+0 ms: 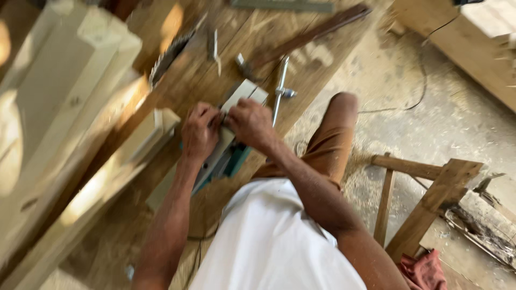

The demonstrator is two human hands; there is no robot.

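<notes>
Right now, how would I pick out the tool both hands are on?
Find the wooden workbench. At its near edge, the left hand and right hand rest on a power tool. Unlike the bare steel tools nearby, it has a teal body and flat grey plate.

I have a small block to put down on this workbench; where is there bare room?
Bare board lies between the long metal wrench and the dark strip, and on the near bench edge below the teal power tool. It is crowded where both hands, left and right, work, and by the saw blade.
</notes>
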